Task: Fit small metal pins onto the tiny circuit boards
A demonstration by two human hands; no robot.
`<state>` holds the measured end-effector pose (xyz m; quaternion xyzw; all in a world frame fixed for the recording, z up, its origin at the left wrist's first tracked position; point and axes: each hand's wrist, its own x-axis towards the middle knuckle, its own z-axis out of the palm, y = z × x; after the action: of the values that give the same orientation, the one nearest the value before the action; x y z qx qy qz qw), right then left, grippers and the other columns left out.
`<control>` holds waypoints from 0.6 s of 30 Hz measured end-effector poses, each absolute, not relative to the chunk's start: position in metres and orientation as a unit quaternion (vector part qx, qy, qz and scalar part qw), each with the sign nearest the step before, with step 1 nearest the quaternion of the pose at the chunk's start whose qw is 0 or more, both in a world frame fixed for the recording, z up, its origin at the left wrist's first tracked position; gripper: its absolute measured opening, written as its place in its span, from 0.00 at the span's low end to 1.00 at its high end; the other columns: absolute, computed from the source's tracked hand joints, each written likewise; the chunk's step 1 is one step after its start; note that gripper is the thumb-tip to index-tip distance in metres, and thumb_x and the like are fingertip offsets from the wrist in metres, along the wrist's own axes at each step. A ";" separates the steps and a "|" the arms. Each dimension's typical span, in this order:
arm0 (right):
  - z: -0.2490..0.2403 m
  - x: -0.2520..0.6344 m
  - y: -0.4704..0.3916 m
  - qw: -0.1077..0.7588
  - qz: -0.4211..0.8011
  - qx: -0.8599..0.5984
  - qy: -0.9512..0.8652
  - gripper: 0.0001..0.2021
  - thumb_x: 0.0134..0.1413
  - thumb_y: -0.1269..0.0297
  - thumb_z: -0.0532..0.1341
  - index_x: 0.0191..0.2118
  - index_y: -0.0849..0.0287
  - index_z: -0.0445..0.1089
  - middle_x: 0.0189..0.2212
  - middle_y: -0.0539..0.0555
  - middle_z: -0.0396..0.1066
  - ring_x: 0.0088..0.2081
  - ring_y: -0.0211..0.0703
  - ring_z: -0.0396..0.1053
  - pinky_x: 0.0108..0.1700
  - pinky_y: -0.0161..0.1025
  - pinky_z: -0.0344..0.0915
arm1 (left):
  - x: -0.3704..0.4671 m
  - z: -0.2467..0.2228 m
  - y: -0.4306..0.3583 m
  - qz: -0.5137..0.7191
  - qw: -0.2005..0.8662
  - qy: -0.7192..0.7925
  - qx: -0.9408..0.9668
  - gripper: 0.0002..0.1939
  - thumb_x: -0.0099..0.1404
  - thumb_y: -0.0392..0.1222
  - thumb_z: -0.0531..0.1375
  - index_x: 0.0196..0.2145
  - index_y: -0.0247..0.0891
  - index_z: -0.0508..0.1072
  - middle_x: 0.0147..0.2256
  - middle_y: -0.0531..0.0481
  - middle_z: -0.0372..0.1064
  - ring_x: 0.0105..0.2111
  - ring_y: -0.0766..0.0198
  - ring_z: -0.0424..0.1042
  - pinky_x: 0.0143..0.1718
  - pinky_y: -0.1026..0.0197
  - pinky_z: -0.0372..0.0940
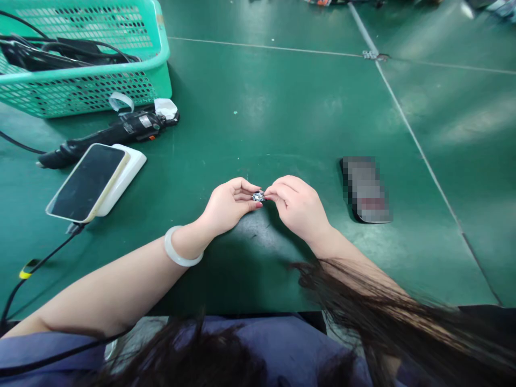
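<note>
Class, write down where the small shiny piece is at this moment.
In the head view, the small shiny piece is near the centre, between thumb and fingers of the left hand, with the right hand just at its right end.

The person wears a white bangle (172, 253), bluish-purple top (292, 344) and red nail polish (258, 205).

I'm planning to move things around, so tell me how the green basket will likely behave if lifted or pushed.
The green basket itself is probably light and slightly flexible, given its perforated, plastic-looking walls. The black cables inside look floppy and may shift or snag. Pushed toward the person, it would likely bump the black tool lying close by.
</note>
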<state>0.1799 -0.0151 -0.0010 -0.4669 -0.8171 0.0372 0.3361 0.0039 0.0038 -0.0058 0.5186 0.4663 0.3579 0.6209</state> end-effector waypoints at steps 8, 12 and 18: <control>-0.005 0.182 -0.016 0.341 0.021 -0.482 -0.807 0.07 0.59 0.66 0.59 0.40 0.59 0.75 0.34 0.54 0.75 0.37 0.43 0.71 0.41 0.41 0.69 | 0.003 -0.003 0.005 0.373 0.641 0.469 0.479 0.12 0.50 0.31 0.67 0.33 0.35 0.71 0.35 0.47 0.77 0.37 0.63 0.77 0.46 0.56 0.70; -0.009 0.180 -0.016 0.333 0.049 -0.491 -0.804 0.07 0.59 0.66 0.59 0.39 0.58 0.75 0.34 0.54 0.75 0.38 0.43 0.71 0.42 0.42 0.69 | 0.003 -0.004 0.006 0.377 0.646 0.462 0.477 0.13 0.50 0.32 0.68 0.35 0.34 0.73 0.35 0.47 0.77 0.37 0.63 0.77 0.47 0.56 0.70; -0.009 0.175 -0.015 0.354 0.058 -0.493 -0.793 0.09 0.60 0.62 0.59 0.37 0.59 0.75 0.34 0.55 0.74 0.33 0.40 0.69 0.39 0.39 0.68 | 0.002 -0.006 0.005 0.412 0.677 0.426 0.437 0.20 0.50 0.35 0.69 0.42 0.34 0.73 0.36 0.48 0.76 0.38 0.66 0.75 0.50 0.58 0.67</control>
<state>0.1750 -0.0154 -0.0094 -0.4934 -0.7926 0.0579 0.3535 0.0024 0.0053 -0.0059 0.4372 0.4264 0.4116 0.6765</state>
